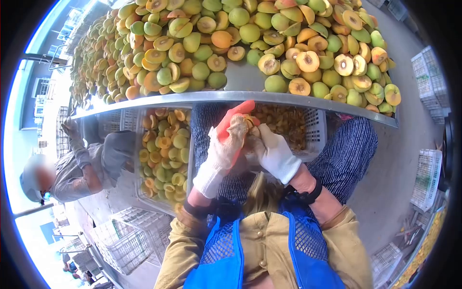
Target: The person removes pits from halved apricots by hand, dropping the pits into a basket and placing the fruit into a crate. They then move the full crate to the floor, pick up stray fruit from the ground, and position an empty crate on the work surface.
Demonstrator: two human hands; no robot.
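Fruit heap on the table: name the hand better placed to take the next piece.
Left, probably: the left hand has its raised fingers nearest the table edge and fruit heap; the right hand sits farther back. Both hands meet, though, so either may be occupied.

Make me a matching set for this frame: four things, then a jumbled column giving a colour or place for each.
1. left hand
2. right hand
3. vest
4. largest fruit pile

A. on the metal-edged table
B. gloved in reddish-orange and white
C. blue, with mesh panels
D. gloved in white, no reddish-orange

Pairs: 1-B, 2-D, 3-C, 4-A
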